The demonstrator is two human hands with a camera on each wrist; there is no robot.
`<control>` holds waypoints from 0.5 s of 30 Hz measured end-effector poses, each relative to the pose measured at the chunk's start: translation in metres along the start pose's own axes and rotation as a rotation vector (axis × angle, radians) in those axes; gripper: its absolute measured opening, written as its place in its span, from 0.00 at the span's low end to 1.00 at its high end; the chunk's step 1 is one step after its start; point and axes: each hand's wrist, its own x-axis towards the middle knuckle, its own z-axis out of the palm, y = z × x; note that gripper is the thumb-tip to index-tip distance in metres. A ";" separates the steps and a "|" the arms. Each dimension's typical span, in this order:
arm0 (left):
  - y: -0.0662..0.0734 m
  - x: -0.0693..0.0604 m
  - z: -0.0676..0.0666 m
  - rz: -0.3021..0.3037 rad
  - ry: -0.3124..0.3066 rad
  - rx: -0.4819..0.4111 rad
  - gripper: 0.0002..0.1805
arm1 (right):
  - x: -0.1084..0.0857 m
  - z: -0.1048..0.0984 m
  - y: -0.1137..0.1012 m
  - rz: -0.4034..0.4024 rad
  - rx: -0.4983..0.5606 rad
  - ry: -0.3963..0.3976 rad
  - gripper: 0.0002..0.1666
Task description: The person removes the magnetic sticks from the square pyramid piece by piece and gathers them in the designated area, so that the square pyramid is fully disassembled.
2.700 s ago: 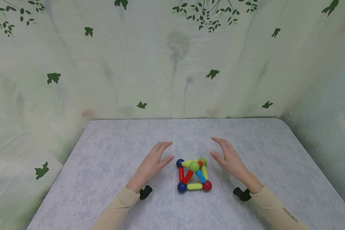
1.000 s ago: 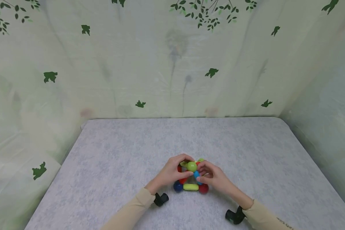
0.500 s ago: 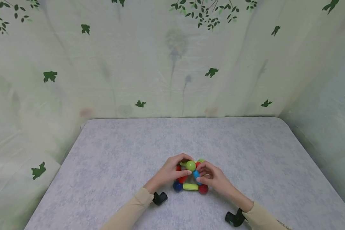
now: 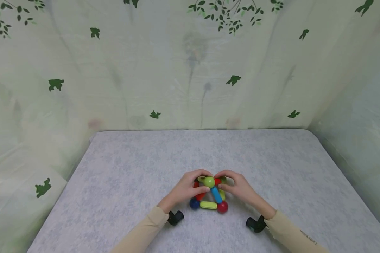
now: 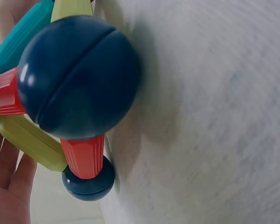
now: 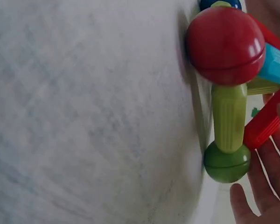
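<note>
A pyramid [image 4: 208,205] of magnetic toy rods and balls stands on the table, a light green ball [image 4: 209,182] at its top. My left hand [image 4: 187,186] grips the pyramid's upper left side, thumb in front and fingers behind the top ball. My right hand [image 4: 242,189] pinches the back right red rod [image 4: 217,181] beside that ball; the right wrist view shows this red rod [image 6: 263,121] running down to a green ball [image 6: 227,163]. A blue rod [image 4: 216,195] slopes to the red ball [image 4: 222,207] at front right. A dark blue ball [image 5: 79,77] forms the front left corner.
The grey mottled table [image 4: 139,158] stretches around the pyramid. Behind it hangs a pale curtain [image 4: 164,70] printed with leaves. Black wrist cameras [image 4: 175,218] sit under both wrists.
Both hands came in from the sides to the pyramid. My left hand has since stayed at the top; my right hand moved up from the blue rod to the back red rod.
</note>
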 end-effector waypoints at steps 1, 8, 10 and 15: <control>0.000 0.000 0.000 -0.006 0.001 -0.003 0.18 | 0.000 0.000 0.001 0.005 -0.013 -0.014 0.15; 0.002 -0.003 -0.004 -0.013 0.030 0.001 0.19 | -0.003 0.002 0.000 -0.008 -0.121 -0.018 0.12; 0.003 -0.003 -0.005 0.000 0.036 0.018 0.19 | -0.007 0.003 -0.001 -0.003 -0.134 -0.015 0.11; 0.003 -0.003 -0.006 0.075 0.050 0.099 0.19 | -0.014 0.007 -0.007 0.018 -0.123 -0.020 0.11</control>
